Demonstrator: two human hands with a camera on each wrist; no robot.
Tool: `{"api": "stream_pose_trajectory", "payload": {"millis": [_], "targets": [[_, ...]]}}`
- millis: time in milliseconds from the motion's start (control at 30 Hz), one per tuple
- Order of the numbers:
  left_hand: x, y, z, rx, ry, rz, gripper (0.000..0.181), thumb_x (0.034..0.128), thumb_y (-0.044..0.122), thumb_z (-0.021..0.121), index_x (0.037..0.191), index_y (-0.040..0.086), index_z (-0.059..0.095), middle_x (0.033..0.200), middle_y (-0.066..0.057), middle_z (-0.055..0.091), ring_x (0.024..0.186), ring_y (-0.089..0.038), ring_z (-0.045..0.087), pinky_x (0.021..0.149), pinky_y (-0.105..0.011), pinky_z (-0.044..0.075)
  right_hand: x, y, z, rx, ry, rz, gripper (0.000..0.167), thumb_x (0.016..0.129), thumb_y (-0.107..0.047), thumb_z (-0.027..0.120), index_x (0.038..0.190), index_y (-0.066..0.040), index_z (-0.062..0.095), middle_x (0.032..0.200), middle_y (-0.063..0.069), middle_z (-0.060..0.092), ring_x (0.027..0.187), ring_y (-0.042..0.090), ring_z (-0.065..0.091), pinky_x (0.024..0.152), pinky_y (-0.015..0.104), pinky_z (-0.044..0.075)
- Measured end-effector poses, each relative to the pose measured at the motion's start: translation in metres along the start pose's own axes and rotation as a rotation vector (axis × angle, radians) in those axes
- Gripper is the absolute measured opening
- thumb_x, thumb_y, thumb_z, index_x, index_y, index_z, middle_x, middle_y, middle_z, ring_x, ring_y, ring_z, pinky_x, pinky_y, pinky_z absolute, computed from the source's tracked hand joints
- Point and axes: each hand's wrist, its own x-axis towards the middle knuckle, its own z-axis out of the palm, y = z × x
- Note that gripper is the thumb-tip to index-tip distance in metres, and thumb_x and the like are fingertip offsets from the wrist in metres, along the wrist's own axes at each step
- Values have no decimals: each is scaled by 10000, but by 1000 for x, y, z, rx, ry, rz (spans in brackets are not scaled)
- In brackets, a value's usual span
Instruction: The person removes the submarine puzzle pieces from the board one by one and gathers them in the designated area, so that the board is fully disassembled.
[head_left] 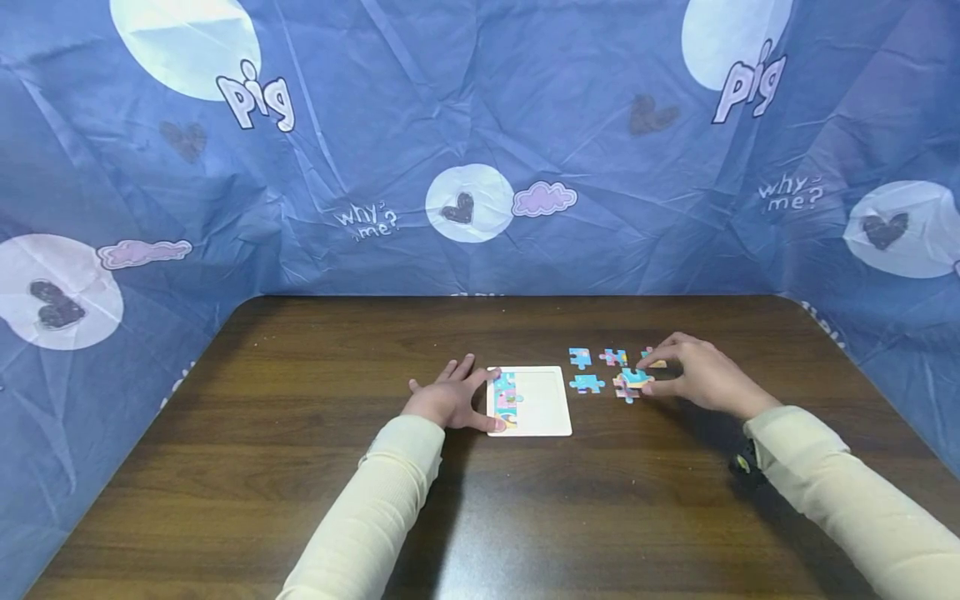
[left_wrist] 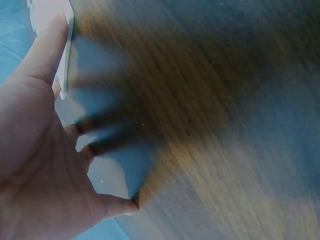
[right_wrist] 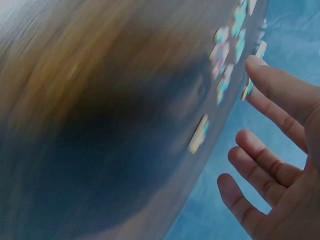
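"What does the head view hide?"

"Three fingers of the right hand [head_left: 701, 375]. The right wrist view shows them off the puzzle piece [head_left: 636, 378]; thumb and pointer pinch it."

"Where is it?"

"By the loose pieces [head_left: 587, 383], right of the white tray [head_left: 545, 408]. It looks blue and yellow."

"And the left hand [head_left: 446, 402]?"

"Fingers spread, thumb and pointer on the tray."

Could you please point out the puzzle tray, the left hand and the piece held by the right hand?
Puzzle tray [head_left: 543, 405]: head view, bare inner base.
Left hand [head_left: 452, 402]: head view, back of hand.
Held piece [head_left: 635, 378]: head view, printed face.
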Motion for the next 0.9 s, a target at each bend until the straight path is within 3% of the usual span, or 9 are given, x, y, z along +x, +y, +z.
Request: {"api": "stream_pose_trajectory", "payload": {"millis": [367,900], "targets": [[1,0,0,-11,-9,-5,876,890,517,742,1612,335,280,1713,-66,53,1567,-276,39,1111,-782,77,-11,32,-2,-4,-27,36,347,835,-274,845,1098,-59,773,1114,215,650,1066,467,607,911,624,468],[2,-1,0,4,-11,-3,872,896,521,734,1613,336,273,1712,-70,58,1566,-282,47,1111,-782,92,-13,42,3,-1,-46,72,360,829,-281,848,1106,-63,773,1148,247,634,1094,506,589,920,648,456]]}}
